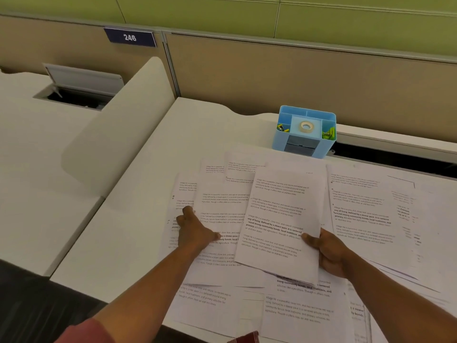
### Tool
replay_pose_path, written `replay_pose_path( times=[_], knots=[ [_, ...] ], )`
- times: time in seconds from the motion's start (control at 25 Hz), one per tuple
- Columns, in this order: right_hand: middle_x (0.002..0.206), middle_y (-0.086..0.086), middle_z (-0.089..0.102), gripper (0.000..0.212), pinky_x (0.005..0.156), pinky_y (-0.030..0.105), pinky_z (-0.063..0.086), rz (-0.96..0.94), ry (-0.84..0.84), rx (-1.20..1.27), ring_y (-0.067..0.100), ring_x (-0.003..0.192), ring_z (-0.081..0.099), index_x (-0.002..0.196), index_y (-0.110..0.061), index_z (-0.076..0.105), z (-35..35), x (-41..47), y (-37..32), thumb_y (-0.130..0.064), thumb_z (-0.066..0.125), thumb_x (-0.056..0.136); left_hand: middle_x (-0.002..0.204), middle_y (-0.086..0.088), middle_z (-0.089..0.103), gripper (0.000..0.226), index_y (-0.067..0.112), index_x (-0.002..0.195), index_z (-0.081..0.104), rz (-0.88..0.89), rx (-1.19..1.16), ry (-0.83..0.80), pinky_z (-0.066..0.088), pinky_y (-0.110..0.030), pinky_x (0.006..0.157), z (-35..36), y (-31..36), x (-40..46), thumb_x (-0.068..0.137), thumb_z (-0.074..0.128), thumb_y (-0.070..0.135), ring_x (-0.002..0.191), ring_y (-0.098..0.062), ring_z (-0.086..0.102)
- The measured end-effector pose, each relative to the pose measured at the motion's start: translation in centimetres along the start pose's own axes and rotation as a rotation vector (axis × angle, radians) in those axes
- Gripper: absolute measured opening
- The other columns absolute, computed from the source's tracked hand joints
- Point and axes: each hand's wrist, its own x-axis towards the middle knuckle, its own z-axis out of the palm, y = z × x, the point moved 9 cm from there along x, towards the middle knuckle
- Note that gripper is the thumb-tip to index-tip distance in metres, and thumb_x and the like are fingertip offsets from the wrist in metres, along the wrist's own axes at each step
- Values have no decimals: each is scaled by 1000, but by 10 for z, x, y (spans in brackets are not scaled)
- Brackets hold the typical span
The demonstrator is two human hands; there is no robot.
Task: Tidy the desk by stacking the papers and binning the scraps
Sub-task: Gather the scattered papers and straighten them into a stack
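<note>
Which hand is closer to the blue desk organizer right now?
Right. The right hand, holding a sheaf of papers, sits almost directly below the blue organizer; the left hand lies farther left on the spread sheets.

we count two hands, the left hand [195, 230] and the right hand [329, 253], and one blue desk organizer [304, 131] with one roll of tape [306, 126] in its middle compartment. the printed sheets [222, 209] overlap so much that we cannot give an exact count, but there are at least ten, and one small stack [282, 219] is apart in the right hand. we see also one number plate [130, 37] and two groups of yellow-green clips [329, 133], too small to count.
</note>
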Motion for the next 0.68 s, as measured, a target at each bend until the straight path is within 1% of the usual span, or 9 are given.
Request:
replay_pose_path(
  times=[0.08,0.16,0.2,0.24,0.32,0.44,0.56,0.64,0.68],
  knots=[
    [127,18,69,39,92,58,55,9,5,11,39,115,67,134,-9,57,-2,2,2,-5,60,95,123,-1,49,96,23,132,29,16,-106,-10,55,-38,82,2,-4,1,63,94,15,99,-21,58],
    [127,18,69,39,88,56,58,12,15,24,39,114,67,135,-8,57,-3,3,2,-4,59,96,121,-2,62,64,19,129,43,40,-164,32,55,-35,81,-6,-8,5,79,82,14,95,-18,62],
    [127,18,69,38,86,55,59,8,19,28,39,113,68,135,-8,57,-3,3,2,-4,59,97,124,-4,64,50,16,130,51,44,-166,69,54,-34,85,-14,-10,6,86,75,18,99,-19,62],
    [126,18,69,38,86,55,59,4,25,32,39,113,68,135,-8,57,-4,3,3,-4,58,97,130,-6,63,46,15,134,55,38,-137,110,52,-37,93,-23,-13,8,91,70,23,109,-23,61],
    [125,18,69,38,87,56,59,0,38,33,39,112,68,134,-8,57,-5,4,3,-3,59,96,142,-10,51,56,16,145,51,-25,44,186,46,-47,103,-42,-19,14,95,66,36,128,-31,48],
    [125,18,70,40,95,60,53,5,55,31,40,113,67,135,-8,57,-5,4,4,-3,60,95,142,-12,37,59,19,141,54,-99,248,171,47,-52,99,-55,-21,19,90,69,47,129,-35,39],
    [125,18,69,40,97,62,51,4,58,30,41,113,67,135,-8,57,-5,4,3,-3,60,95,132,-12,38,52,12,124,61,-74,141,130,54,-46,94,-53,-23,24,82,80,37,115,-34,53],
    [125,18,69,40,97,62,51,4,57,27,41,113,67,135,-8,57,-5,4,4,-3,60,96,117,-7,48,35,10,101,61,-14,18,133,57,-36,79,-54,-19,25,79,83,24,92,-27,62],
    [125,18,70,39,98,62,51,6,58,28,41,113,67,135,-9,57,-5,4,4,-3,59,96,104,-4,55,27,10,92,58,27,-1,149,54,-30,68,-58,-15,23,80,81,20,84,-25,63]
  ],
)
